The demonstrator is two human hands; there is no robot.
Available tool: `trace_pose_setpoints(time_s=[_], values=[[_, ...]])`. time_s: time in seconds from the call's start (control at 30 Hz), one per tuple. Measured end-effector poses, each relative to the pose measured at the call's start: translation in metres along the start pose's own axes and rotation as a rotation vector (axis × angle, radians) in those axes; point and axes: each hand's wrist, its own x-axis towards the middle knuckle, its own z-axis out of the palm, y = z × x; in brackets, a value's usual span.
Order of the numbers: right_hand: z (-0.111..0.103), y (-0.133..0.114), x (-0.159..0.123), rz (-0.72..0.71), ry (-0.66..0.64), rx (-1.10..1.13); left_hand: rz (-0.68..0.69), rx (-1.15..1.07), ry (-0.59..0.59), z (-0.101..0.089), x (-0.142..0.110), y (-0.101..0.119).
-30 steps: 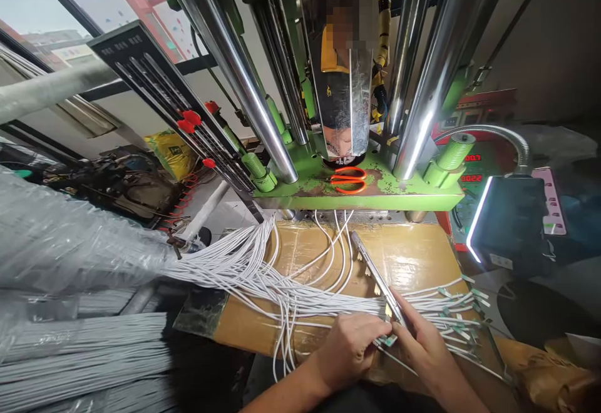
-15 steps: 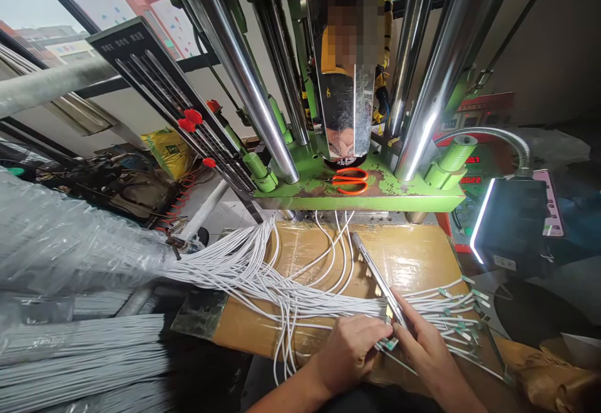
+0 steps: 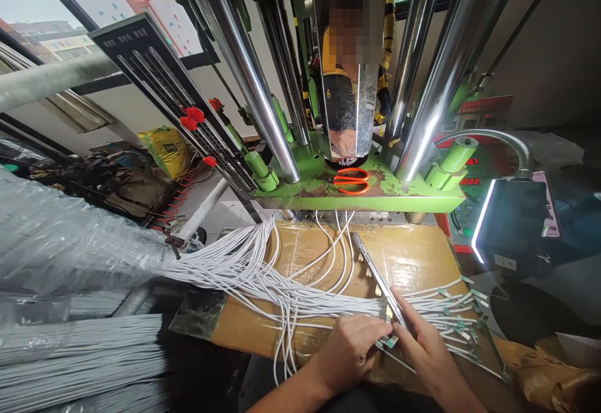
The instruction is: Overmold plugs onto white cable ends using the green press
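Note:
My left hand (image 3: 351, 349) rests on a taped cardboard work surface (image 3: 413, 256), fingers curled and pinching the end of a white cable with a small green connector (image 3: 389, 340). My right hand (image 3: 425, 345) is closed on a long thin metal bar (image 3: 375, 275) that slants up and away across the cardboard. A thick bundle of white cables (image 3: 263, 275) fans from the left across the cardboard to both hands. More cable ends with green connectors (image 3: 462, 319) lie just right of my right hand.
A green press base (image 3: 422, 197) with chrome columns (image 3: 244, 69) stands behind the cardboard, with orange scissors (image 3: 350, 180) lying on it. A black lamp on a flexible neck (image 3: 509, 219) sits at right. Plastic-wrapped cable bundles (image 3: 70, 244) fill the left side.
Both hands keep their grip and place; only the camera has tilted slightly.

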Motion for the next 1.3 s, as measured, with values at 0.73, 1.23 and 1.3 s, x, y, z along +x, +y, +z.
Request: trace_pose_setpoints(time_s=[0.73,1.23,1.3], values=[[0.002,0.012,0.001,0.059,0.035,0.047,-0.875,-0.946,0.126,-0.023,0.018,0.012],[0.000,0.001,0.001,0.096,-0.006,0.092,-0.303,-0.182,-0.040,-0.025,0.027,-0.011],[0.000,0.002,0.002,0.084,0.006,0.100,-0.207,-0.059,-0.038,-0.022,0.025,-0.015]])
